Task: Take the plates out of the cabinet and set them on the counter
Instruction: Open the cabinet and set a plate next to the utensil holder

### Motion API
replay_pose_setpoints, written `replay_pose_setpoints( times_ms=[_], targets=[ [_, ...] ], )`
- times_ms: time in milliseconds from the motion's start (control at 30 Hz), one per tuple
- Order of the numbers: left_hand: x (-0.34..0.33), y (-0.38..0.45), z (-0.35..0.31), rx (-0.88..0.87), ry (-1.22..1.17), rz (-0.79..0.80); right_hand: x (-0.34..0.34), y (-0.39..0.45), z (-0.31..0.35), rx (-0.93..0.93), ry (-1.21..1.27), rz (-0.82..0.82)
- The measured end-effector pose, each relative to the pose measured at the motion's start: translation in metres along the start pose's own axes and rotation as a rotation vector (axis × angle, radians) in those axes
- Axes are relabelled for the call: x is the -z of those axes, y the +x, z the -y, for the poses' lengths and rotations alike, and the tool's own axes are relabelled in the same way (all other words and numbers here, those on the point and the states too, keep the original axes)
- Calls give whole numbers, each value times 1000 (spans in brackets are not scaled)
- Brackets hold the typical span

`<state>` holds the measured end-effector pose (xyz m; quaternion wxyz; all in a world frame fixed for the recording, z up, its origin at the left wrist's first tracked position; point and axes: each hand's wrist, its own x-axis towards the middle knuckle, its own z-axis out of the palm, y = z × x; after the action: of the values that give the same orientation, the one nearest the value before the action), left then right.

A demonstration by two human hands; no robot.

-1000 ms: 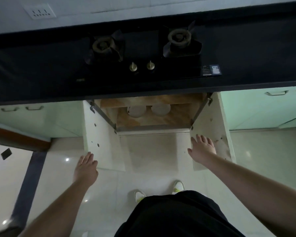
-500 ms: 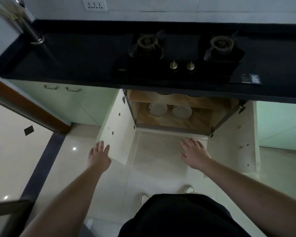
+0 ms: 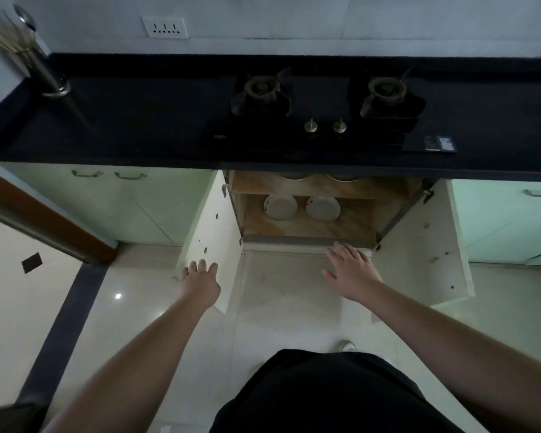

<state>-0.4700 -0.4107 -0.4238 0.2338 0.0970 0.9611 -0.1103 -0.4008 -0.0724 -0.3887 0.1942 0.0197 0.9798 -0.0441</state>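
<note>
The cabinet point(image 3: 306, 225) under the black counter point(image 3: 132, 126) stands with both doors swung wide. On its lower shelf lie two round white plates, the left plate point(image 3: 280, 207) and the right plate point(image 3: 323, 208), side by side. The rims of two more white dishes point(image 3: 294, 176) peek out on the upper shelf. My left hand point(image 3: 200, 281) is open, at the edge of the left door point(image 3: 211, 232). My right hand point(image 3: 350, 267) is open, fingers spread, just in front of the cabinet's bottom edge, holding nothing.
A two-burner gas stove point(image 3: 322, 110) is set into the counter above the cabinet. A utensil holder point(image 3: 49, 78) stands at the counter's far left. The right door point(image 3: 425, 248) juts out over the pale floor. Shut green cabinets flank both sides.
The view has swung left and closer to the cabinet. My right hand has left the right door and moved inward toward the cabinet opening; my left hand has risen along the left door.
</note>
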Motion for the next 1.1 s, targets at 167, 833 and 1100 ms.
replay_pose_setpoints(
  times_ms=[167,833,1100],
  targets=[
    [29,18,-38,-151,-43,-83,10,-16,-23,-90,57,-43],
    [115,76,-174,-409,-57,-271,19,49,-106,-146,193,-144],
    [124,136,-228,-414,-35,-207,22,133,-153,-146,240,-145]
  ],
)
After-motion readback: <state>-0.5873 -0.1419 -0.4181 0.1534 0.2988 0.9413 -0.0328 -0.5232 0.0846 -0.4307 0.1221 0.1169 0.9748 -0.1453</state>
